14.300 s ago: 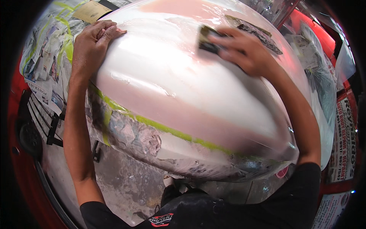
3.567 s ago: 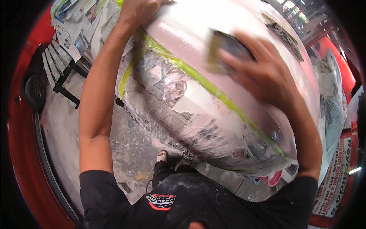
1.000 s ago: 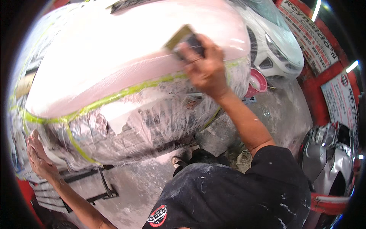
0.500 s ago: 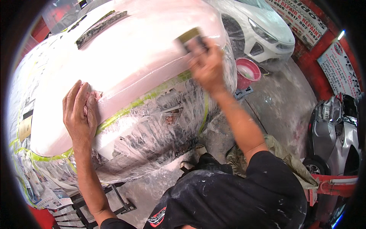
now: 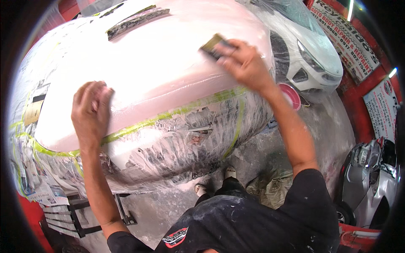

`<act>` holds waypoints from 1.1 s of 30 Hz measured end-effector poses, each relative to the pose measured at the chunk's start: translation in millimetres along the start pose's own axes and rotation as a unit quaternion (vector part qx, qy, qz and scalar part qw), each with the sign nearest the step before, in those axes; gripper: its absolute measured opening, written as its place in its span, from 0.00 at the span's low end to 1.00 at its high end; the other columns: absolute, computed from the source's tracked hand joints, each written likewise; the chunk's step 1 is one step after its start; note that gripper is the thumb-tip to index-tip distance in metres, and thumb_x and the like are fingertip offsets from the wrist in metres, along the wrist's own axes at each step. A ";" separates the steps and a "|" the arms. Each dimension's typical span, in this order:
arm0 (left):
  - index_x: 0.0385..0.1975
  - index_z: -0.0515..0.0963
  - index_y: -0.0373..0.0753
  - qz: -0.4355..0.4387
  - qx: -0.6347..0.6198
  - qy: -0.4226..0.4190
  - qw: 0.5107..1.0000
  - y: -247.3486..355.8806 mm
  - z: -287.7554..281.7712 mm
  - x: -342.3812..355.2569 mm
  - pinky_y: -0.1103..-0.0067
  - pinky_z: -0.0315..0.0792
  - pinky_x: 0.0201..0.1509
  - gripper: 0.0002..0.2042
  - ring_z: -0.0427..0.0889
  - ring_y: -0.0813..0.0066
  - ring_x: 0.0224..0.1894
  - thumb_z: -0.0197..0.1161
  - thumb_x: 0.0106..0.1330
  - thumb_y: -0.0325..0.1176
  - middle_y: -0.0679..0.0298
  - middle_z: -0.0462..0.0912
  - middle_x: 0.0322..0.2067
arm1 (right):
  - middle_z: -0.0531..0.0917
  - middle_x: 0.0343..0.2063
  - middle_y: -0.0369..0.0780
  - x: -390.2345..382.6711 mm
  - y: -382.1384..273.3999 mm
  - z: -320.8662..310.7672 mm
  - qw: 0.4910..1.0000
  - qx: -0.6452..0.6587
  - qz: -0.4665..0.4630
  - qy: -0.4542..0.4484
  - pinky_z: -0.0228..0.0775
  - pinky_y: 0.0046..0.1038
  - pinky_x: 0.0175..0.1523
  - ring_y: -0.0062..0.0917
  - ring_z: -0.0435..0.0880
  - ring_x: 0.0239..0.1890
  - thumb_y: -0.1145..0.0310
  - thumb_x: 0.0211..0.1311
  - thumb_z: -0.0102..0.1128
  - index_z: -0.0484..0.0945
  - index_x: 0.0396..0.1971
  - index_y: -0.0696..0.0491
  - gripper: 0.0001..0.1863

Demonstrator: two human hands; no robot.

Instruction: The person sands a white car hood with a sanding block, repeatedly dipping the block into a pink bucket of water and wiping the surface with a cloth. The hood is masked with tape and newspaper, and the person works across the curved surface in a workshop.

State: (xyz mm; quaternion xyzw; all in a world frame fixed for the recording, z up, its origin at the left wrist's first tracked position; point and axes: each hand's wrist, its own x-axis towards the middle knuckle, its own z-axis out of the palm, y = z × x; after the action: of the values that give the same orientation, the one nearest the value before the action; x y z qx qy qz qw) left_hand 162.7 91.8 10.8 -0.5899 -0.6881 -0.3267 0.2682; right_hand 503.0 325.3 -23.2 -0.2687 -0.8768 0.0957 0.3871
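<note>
A wet, pale pink car panel (image 5: 164, 80) is edged with yellow-green tape (image 5: 147, 122). Sheets of newspaper and plastic film (image 5: 185, 143) cover the body below it. My right hand (image 5: 249, 65) grips a sanding block (image 5: 215, 44) with dark and olive-coloured faces, over the panel's right part. My left hand (image 5: 89, 111) is closed, fingers curled, at the panel's left part; the crumpled pinkish cloth (image 5: 98, 96) in it is mostly hidden. Farther back on the panel lies a long dark strip (image 5: 137, 22), speckled with white.
To the right are a white car (image 5: 314, 59) under thin plastic and a pink bucket (image 5: 290, 96) on the floor. A silver car (image 5: 367, 181) stands at the far right. A black metal stand (image 5: 80, 215) is at lower left, near my left forearm.
My view has shifted, so the panel sits farther right in it. My left hand has curled its fingers more and drawn inward; the right hand still holds the sanding block, now tilted differently.
</note>
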 end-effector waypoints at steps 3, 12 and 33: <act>0.50 0.85 0.35 -0.100 0.014 -0.041 0.994 -17.1 -5.9 26.4 0.68 0.80 0.55 0.15 0.86 0.64 0.51 0.66 0.73 0.39 0.52 0.86 0.49 | 0.85 0.53 0.51 21.7 77.6 -22.4 0.997 -0.053 0.038 0.037 0.75 0.31 0.60 0.36 0.86 0.53 0.53 0.66 0.65 0.86 0.55 0.47 0.22; 0.63 0.78 0.43 0.024 0.401 0.006 0.916 -32.7 -4.1 36.2 0.57 0.62 0.73 0.26 0.72 0.54 0.69 0.62 0.72 0.52 0.56 0.76 0.66 | 0.79 0.59 0.52 -33.5 51.7 -25.2 0.989 -0.021 -0.147 0.024 0.67 0.42 0.67 0.43 0.78 0.59 0.55 0.65 0.68 0.85 0.57 0.44 0.22; 0.73 0.62 0.31 0.077 0.202 -0.221 0.951 279.3 201.9 62.7 0.57 0.51 0.80 0.58 0.58 0.46 0.77 0.34 0.60 0.84 0.41 0.62 0.73 | 0.79 0.59 0.49 40.6 232.3 -48.0 0.997 0.021 -0.077 -0.009 0.69 0.40 0.65 0.42 0.79 0.57 0.61 0.61 0.70 0.85 0.57 0.46 0.23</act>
State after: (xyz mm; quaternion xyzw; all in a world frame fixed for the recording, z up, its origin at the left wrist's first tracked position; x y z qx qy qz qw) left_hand 431.6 311.6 -34.5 -0.6318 -0.7343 -0.0207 0.2475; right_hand 607.8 540.0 -52.4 -0.1915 -0.8962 0.0868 0.3906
